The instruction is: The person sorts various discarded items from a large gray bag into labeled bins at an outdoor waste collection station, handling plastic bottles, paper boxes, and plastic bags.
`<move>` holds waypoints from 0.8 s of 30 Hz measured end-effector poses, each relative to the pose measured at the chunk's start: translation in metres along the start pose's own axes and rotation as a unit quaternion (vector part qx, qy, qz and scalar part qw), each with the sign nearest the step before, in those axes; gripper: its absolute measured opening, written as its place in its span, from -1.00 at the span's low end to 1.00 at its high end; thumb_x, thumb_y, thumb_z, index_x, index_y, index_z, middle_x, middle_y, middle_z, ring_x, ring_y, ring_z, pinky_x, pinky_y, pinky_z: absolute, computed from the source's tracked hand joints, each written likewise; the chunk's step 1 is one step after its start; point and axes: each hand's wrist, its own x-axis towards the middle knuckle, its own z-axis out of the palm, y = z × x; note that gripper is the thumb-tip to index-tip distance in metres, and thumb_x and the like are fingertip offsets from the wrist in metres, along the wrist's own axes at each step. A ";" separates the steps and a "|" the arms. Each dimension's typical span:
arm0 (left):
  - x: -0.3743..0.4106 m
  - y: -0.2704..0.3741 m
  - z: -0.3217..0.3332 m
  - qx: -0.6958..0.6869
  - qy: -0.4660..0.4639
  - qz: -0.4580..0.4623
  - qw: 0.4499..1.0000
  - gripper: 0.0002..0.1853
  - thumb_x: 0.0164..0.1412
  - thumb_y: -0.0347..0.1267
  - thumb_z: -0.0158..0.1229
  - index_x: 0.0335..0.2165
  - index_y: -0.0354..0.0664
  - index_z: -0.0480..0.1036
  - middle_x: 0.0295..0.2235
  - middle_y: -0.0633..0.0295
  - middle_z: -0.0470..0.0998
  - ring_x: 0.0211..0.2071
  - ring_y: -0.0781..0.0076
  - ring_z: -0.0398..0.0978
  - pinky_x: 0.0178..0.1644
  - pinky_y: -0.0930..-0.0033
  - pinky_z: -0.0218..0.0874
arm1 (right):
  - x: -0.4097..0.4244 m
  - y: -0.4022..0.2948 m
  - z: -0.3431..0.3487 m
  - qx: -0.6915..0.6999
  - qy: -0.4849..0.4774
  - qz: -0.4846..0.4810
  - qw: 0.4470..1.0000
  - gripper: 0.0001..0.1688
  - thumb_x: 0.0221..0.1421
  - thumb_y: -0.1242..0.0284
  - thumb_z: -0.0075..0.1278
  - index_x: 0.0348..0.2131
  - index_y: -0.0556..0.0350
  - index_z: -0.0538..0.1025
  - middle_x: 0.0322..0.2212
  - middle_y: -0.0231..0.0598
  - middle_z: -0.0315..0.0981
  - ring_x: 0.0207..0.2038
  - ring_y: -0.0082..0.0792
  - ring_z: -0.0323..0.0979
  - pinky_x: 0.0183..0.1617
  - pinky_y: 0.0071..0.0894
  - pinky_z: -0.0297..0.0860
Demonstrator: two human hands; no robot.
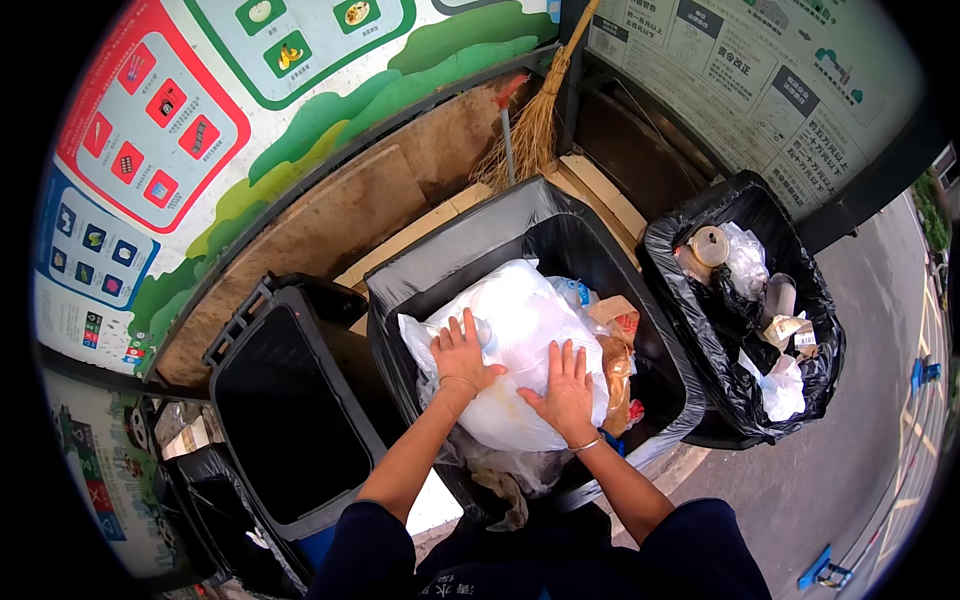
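Observation:
A full white plastic bag (pixel 525 322) bulges inside a large bin (pixel 457 225) lined with black plastic. My left hand (pixel 463 356) lies flat on the bag's left part, fingers spread. On its right part rests my right hand (pixel 566 397), palm down with the fingers apart. Neither hand grips anything. Beside the bag, on the right, are a brown paper bag (pixel 616 315) and crumpled brown wrapping (pixel 617 375). Clear plastic (pixel 517 457) bunches under the bag's near side, and a stained scrap (pixel 504 495) hangs there over the bin's edge.
A second black-lined bin (pixel 667 300) at right holds mixed rubbish. To the left stands a bin with a black lid (pixel 292 412). Behind are a straw broom (pixel 555 82), wooden boards (pixel 360 195) and printed sign panels (pixel 330 112). A blue-headed mop (pixel 821 570) lies on the pavement.

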 end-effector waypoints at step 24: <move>0.021 -0.004 0.039 -0.055 0.001 -0.017 0.998 0.09 -0.27 -0.34 0.27 0.22 -0.21 -0.15 0.15 -0.17 0.08 0.09 -0.08 0.20 0.19 0.11 0.00 | -0.003 0.025 0.054 0.024 0.113 -0.069 0.991 0.04 -0.13 -0.01 0.11 0.23 -0.09 0.04 0.25 -0.13 -0.11 0.29 0.07 -0.20 0.15 0.20 0.09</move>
